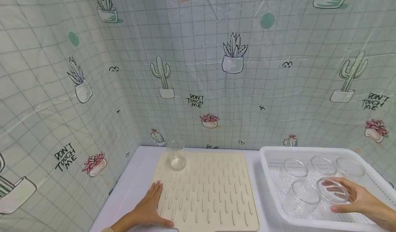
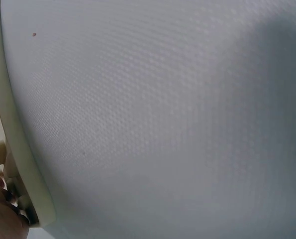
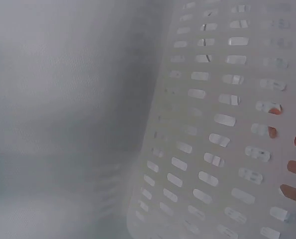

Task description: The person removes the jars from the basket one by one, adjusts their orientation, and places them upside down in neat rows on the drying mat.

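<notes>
At the left edge of a beige drying mat (image 1: 213, 180) with raised ridges, my left hand (image 1: 148, 206) rests with straight fingers and the thumb spread along the near edge. Part of that hand (image 2: 6, 216) shows at the lower left of the left wrist view, beside the mat's rim (image 2: 13, 124). Over the white basket (image 1: 266, 177), my right hand (image 1: 355, 197) curls its fingers and thumb round a clear glass (image 1: 340, 199). The right wrist view mostly holds the basket's slotted wall (image 3: 202, 144); bits of skin show through its slots.
Several other clear glasses stand in the basket, including a front glass (image 1: 304, 201) and a back-left glass (image 1: 295, 173). Another glass (image 1: 177, 158) stands upright at the mat's far left corner. A cactus-print curtain (image 1: 198, 70) hangs behind the white table (image 1: 131, 177).
</notes>
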`<state>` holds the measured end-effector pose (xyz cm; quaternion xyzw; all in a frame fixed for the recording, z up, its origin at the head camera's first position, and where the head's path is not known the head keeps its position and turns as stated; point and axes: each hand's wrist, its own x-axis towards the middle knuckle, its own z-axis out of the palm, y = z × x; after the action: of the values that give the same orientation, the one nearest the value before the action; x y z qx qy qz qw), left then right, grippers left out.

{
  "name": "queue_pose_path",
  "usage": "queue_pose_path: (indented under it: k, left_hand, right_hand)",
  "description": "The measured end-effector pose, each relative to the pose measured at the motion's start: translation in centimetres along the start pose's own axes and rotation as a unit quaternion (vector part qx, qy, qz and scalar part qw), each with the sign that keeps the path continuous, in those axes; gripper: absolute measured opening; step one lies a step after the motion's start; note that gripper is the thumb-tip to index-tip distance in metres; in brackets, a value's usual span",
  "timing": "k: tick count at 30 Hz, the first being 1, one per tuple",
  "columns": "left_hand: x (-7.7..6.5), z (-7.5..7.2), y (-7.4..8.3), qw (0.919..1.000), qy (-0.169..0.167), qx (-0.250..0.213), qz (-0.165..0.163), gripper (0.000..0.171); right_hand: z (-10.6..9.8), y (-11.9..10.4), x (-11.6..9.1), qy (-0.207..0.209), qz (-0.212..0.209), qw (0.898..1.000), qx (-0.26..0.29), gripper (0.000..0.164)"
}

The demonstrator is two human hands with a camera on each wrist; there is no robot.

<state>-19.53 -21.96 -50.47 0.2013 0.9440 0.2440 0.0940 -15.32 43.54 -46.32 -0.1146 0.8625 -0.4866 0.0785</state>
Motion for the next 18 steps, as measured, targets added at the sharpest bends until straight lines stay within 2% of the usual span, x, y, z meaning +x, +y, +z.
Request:
queue_pose_path:
  k: [6,9,18]
  left_hand:
    - [-0.1,0.2,-0.2,0.9999,0.007,0.001,0.011,0.131]
    - [-0.1,0.2,-0.2,0.9999,0.006,0.005,0.012,0.131]
    - [0.0,-0.2,0.3,0.9999,0.0,0.009,-0.011,0.133]
  right_hand:
    - [0.2,0.3,0.1,-0.024,-0.057,0.998,0.034,0.064]
    - [0.2,0.4,0.1,-0.021,-0.073,0.997,0.026,0.063]
    - [0.0,-0.6,-0.1,0.021,-0.049,0.998,-0.038,0.065]
